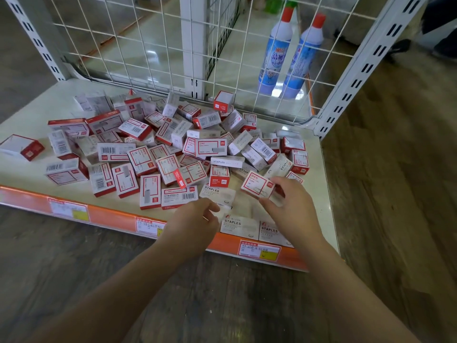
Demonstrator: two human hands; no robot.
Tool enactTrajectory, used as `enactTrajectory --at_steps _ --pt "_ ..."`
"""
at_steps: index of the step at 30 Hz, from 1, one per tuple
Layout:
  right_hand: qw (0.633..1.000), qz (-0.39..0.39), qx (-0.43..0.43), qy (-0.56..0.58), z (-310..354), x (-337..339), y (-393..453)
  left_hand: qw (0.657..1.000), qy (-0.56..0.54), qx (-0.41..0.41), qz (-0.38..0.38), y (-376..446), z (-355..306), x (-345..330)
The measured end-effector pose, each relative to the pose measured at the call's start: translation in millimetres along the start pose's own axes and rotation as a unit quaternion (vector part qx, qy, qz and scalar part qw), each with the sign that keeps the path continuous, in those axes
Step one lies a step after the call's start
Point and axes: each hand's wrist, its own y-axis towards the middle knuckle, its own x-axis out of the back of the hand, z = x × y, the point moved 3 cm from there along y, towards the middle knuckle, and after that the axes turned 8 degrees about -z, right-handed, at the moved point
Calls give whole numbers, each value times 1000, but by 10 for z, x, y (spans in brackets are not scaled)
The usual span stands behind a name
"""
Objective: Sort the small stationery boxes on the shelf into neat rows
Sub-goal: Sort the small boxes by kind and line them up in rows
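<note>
While your right hand [288,199] pinched red-framed clip box [258,185] beside jumbled pile [173,149], left hand [197,217] gripped white staples box [223,207] at shelf [326,184] front; you risked nudging staples row [254,227] over edge.

I note a low cream shelf [319,184] with an orange price strip [111,214] along its near edge, paper labels stuck on it. A loose heap of red-and-white boxes [158,154] covers the shelf from left to right, lying flat, on edge and overlapping. Two white STAPLES boxes [254,227] lie side by side, touching, at the near right edge. One red-and-white box [21,147] sits apart at far left. Another box [223,100] stands against the far wire grid [153,45].
</note>
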Motion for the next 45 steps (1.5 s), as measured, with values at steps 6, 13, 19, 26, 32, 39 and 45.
enactTrajectory --at_steps 6,13,19,26,32,39,45 --pt "997 2 82 5 144 193 -139 996 -90 3 -6 -78 -108 89" --pt "990 35 138 -21 289 284 -284 982 -179 -40 -36 -184 -196 184" --pt "985 47 163 -18 371 280 -343 978 -203 -37 -40 -208 -168 179" --pt "988 54 140 -22 386 250 -379 979 -192 -34 -56 -180 -119 120" --pt "989 68 130 -21 380 256 -355 981 -183 -20 -55 -156 -106 103" --pt "987 66 145 10 454 318 -207 992 -114 -8 -51 -127 -91 279" --pt "985 76 151 37 635 277 -28 996 23 34 -79 -45 14 614"
